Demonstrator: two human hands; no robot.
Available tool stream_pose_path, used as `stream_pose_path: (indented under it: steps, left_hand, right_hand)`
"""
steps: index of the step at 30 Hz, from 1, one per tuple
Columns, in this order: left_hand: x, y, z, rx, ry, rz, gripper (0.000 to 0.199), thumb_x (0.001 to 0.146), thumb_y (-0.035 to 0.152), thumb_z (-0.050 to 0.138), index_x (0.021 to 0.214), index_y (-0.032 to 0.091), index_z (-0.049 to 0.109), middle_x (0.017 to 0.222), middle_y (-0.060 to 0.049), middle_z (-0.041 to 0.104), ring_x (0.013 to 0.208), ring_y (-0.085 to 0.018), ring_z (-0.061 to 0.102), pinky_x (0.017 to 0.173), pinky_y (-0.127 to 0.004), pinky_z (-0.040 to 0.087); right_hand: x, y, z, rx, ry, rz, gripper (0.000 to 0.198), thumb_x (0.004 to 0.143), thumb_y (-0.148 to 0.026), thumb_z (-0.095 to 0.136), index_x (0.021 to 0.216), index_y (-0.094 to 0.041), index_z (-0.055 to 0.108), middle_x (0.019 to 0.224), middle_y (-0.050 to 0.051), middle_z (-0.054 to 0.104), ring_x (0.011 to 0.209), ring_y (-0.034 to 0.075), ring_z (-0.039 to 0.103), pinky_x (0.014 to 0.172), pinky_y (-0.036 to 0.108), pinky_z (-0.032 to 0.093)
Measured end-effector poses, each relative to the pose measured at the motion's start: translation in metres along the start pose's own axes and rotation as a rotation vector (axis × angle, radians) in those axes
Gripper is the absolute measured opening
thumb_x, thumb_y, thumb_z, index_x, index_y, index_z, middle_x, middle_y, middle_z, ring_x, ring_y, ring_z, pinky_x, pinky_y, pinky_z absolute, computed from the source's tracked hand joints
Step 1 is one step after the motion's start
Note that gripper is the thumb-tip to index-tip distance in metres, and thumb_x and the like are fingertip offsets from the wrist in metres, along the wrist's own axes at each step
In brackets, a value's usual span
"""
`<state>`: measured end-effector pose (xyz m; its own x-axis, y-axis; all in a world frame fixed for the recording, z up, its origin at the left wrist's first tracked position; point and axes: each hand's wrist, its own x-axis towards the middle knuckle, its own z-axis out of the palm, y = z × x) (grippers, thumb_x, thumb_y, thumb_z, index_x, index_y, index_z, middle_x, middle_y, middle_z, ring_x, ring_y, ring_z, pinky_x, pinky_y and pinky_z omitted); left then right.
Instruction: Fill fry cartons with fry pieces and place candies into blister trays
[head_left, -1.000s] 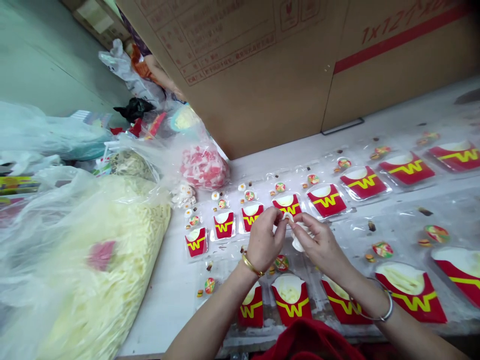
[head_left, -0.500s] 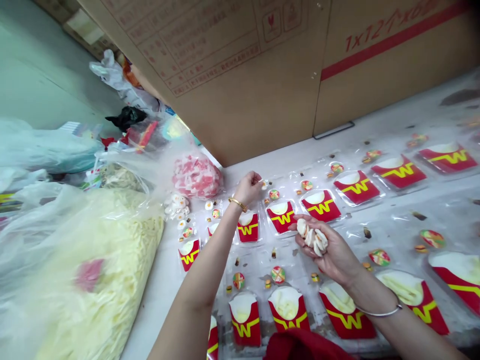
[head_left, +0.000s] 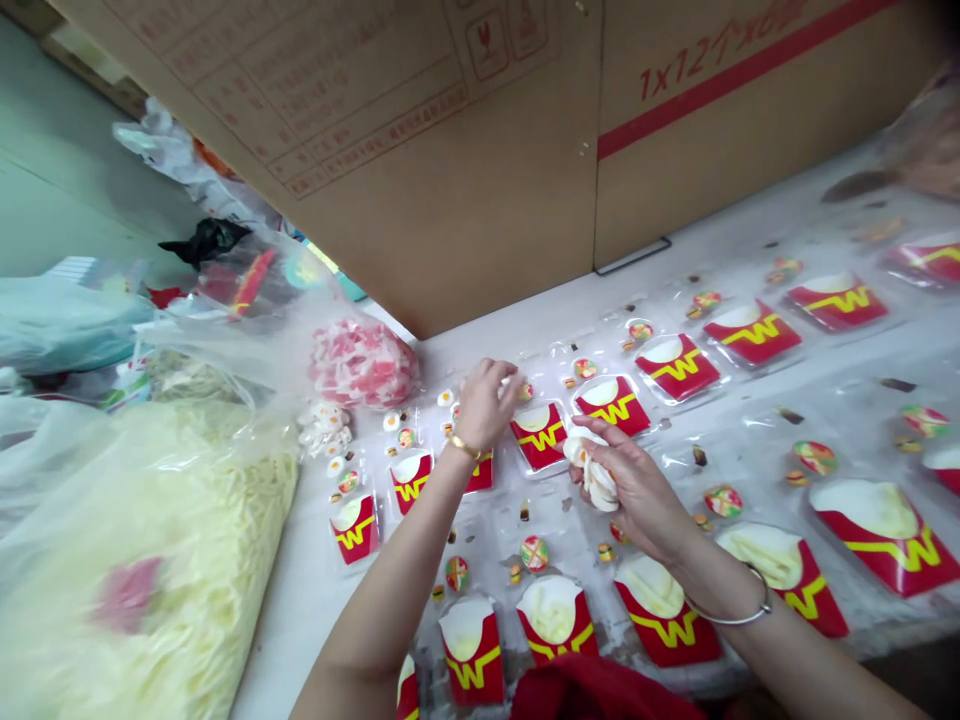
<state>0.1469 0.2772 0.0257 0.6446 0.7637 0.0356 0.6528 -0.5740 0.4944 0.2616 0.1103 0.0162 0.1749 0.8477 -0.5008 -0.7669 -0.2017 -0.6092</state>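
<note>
A small stack of white fried-egg pieces with orange yolks lies in my right hand, the fingers closed around it. My left hand is over the upper row of clear trays, its loosely bent fingers a little apart and slightly blurred; no piece shows in them. Just right of it is a tray with a red fries-box shape bearing a yellow W. Several trays hold small pizza and burger pieces, such as a round pizza piece. Loose egg pieces show at the upper row's left end.
A large cardboard box stands behind the trays. To the left are a big clear bag of pale yellow strips, a bag of pink and white pieces and a heap of egg pieces. Another person's blurred arm shows at the upper right.
My left hand has drawn back from the far edge of the upper row toward my right hand, its fingers loosening. The view has shifted, so most things appear further left.
</note>
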Motion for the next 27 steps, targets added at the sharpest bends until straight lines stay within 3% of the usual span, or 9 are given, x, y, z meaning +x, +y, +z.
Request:
stream_pose_path:
  steps: [4, 11, 17, 22, 24, 27]
  left_hand:
    - [-0.032, 0.037, -0.005, -0.379, -0.295, 0.137, 0.024, 0.082, 0.042, 0.058, 0.087, 0.018, 0.057, 0.087, -0.003, 0.061, 0.079, -0.015, 0.055, 0.072, -0.026, 0.044]
    - [-0.038, 0.051, 0.008, -0.339, -0.179, 0.040, 0.014, 0.088, 0.027, 0.047, 0.079, 0.018, 0.054, 0.074, -0.001, 0.057, 0.069, -0.013, 0.052, 0.066, -0.024, 0.040]
    - [-0.033, 0.061, 0.013, -0.464, -0.162, 0.050, 0.012, 0.085, 0.030, 0.054, 0.085, 0.018, 0.056, 0.080, -0.002, 0.059, 0.073, -0.013, 0.052, 0.067, -0.024, 0.041]
    - [0.011, 0.045, 0.022, -0.590, -0.029, -0.040, 0.012, 0.084, 0.029, 0.053, 0.084, 0.017, 0.055, 0.076, -0.001, 0.056, 0.067, -0.010, 0.048, 0.063, -0.022, 0.039]
    - [0.040, 0.033, 0.025, -0.555, 0.012, -0.078, 0.009, 0.082, 0.025, 0.054, 0.080, 0.017, 0.055, 0.073, 0.000, 0.055, 0.066, -0.010, 0.048, 0.062, -0.022, 0.039]
    - [0.079, 0.021, 0.032, -0.406, -0.031, -0.136, 0.004, 0.077, 0.021, 0.055, 0.075, 0.017, 0.056, 0.068, 0.001, 0.055, 0.064, -0.011, 0.047, 0.063, -0.024, 0.038]
  right_hand:
    - [0.001, -0.003, 0.002, 0.031, 0.027, -0.059, 0.037, 0.078, -0.036, 0.066, 0.111, -0.023, 0.055, 0.071, -0.001, 0.060, 0.058, 0.011, 0.053, 0.048, 0.019, 0.038]
    - [-0.002, -0.003, -0.005, 0.018, -0.005, -0.005, 0.039, 0.074, -0.042, 0.069, 0.106, -0.022, 0.056, 0.061, -0.002, 0.059, 0.052, 0.011, 0.050, 0.046, 0.020, 0.036]
    - [0.000, -0.009, -0.012, 0.041, 0.034, -0.024, 0.035, 0.073, -0.038, 0.072, 0.101, -0.022, 0.057, 0.067, -0.003, 0.060, 0.052, 0.008, 0.050, 0.046, 0.018, 0.036]
    - [0.003, -0.017, -0.019, 0.019, 0.048, -0.010, 0.040, 0.071, -0.040, 0.073, 0.103, -0.022, 0.058, 0.064, -0.002, 0.059, 0.050, 0.009, 0.050, 0.043, 0.017, 0.034]
    - [0.003, -0.020, -0.022, 0.006, 0.049, 0.001, 0.039, 0.071, -0.040, 0.073, 0.102, -0.022, 0.058, 0.061, -0.002, 0.059, 0.048, 0.009, 0.048, 0.042, 0.018, 0.034]
    - [0.003, -0.025, -0.028, 0.008, 0.064, -0.004, 0.037, 0.071, -0.040, 0.072, 0.100, -0.022, 0.057, 0.058, -0.003, 0.058, 0.047, 0.009, 0.048, 0.042, 0.018, 0.034]
